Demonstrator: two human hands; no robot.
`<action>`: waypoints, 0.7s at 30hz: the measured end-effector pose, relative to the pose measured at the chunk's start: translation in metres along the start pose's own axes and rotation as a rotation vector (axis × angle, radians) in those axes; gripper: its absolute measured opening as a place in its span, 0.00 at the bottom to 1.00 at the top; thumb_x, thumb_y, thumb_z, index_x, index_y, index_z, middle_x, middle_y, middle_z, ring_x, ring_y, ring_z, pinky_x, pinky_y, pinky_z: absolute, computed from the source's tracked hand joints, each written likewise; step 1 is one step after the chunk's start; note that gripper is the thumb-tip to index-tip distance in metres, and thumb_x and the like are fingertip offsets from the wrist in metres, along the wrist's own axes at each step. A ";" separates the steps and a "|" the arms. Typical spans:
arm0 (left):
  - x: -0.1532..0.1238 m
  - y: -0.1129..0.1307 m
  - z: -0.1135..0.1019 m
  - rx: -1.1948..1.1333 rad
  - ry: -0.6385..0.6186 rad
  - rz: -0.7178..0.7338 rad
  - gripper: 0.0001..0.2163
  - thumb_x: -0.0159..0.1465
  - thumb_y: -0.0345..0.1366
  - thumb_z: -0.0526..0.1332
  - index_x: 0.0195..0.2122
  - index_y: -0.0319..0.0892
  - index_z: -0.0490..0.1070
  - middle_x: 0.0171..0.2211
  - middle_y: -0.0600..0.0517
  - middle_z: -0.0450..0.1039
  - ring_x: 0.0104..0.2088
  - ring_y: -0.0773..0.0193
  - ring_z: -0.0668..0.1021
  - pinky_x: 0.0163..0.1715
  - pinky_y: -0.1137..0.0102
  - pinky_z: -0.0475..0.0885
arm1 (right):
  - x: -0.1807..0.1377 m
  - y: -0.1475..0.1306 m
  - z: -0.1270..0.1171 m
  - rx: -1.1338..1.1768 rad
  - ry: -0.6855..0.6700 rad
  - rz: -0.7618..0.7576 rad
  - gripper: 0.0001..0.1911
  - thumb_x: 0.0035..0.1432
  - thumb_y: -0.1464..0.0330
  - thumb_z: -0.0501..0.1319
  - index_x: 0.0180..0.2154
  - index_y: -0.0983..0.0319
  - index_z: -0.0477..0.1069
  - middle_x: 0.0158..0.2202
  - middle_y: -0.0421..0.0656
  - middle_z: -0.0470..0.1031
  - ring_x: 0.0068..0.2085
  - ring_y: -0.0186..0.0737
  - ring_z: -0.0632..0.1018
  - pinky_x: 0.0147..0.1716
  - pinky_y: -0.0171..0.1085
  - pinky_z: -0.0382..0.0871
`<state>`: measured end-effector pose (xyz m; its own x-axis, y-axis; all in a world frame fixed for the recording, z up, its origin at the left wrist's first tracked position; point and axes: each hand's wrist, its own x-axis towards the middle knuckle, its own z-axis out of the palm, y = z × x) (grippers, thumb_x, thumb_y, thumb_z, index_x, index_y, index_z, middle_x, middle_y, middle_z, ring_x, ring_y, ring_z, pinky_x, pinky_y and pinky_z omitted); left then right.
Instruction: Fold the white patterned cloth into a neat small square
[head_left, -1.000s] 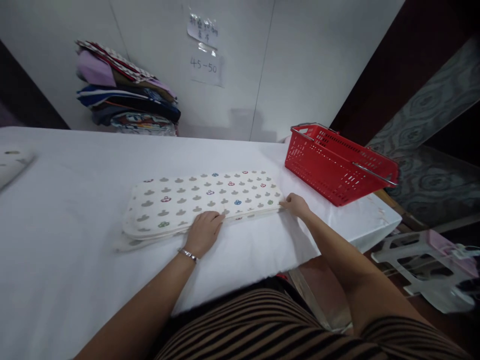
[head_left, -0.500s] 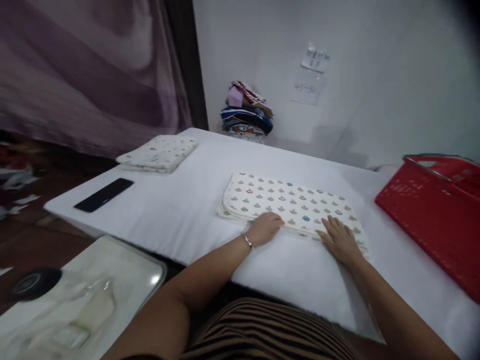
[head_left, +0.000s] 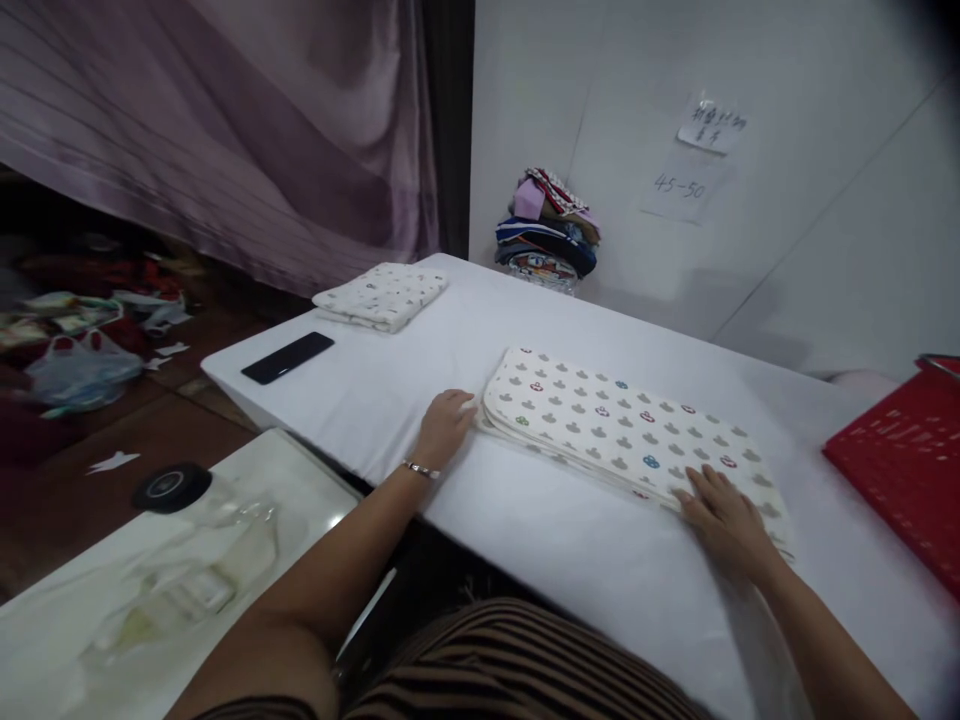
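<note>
Both hands' fingers flat; left hand (head_left: 444, 428) slid to folded cloth's (head_left: 622, 430) left end, right hand (head_left: 724, 520) stays.

We can read one thing clearly: the handwritten number "45-50" on a clear taped sheet (head_left: 681, 186) stuck to the white wall (head_left: 825, 150), at about two o'clock from the folded patterned cloth (head_left: 622, 435). Just above it, at twelve o'clock from that sheet, a smaller paper note (head_left: 711, 124) carries handwritten characters that we cannot make out
</note>
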<state>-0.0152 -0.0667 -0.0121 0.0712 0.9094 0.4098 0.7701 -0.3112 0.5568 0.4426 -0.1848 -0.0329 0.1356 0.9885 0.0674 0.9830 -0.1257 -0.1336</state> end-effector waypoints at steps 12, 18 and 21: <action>-0.011 0.041 0.007 0.122 -0.243 -0.274 0.15 0.60 0.46 0.53 0.28 0.44 0.75 0.33 0.51 0.73 0.34 0.65 0.72 0.29 0.72 0.60 | 0.059 -0.200 -0.016 0.639 0.038 -0.504 0.10 0.58 0.63 0.55 0.37 0.57 0.73 0.40 0.43 0.75 0.44 0.42 0.73 0.46 0.41 0.66; -0.007 0.045 0.005 0.141 -0.310 -0.330 0.19 0.62 0.46 0.49 0.27 0.44 0.75 0.30 0.50 0.75 0.31 0.64 0.73 0.25 0.72 0.57 | 0.085 -0.274 0.000 0.537 -0.015 -0.580 0.06 0.56 0.68 0.57 0.31 0.59 0.73 0.32 0.42 0.73 0.37 0.38 0.71 0.39 0.37 0.63; -0.005 0.043 0.006 0.094 -0.320 -0.350 0.18 0.63 0.46 0.48 0.28 0.45 0.75 0.31 0.51 0.76 0.31 0.65 0.73 0.24 0.72 0.56 | 0.090 -0.285 0.006 0.514 -0.036 -0.542 0.06 0.56 0.68 0.58 0.30 0.59 0.73 0.31 0.41 0.72 0.36 0.37 0.70 0.38 0.36 0.62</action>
<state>0.0216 -0.0828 0.0056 -0.0227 0.9989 -0.0415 0.8357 0.0418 0.5476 0.1742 -0.0600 0.0054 -0.3639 0.9041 0.2240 0.7285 0.4261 -0.5364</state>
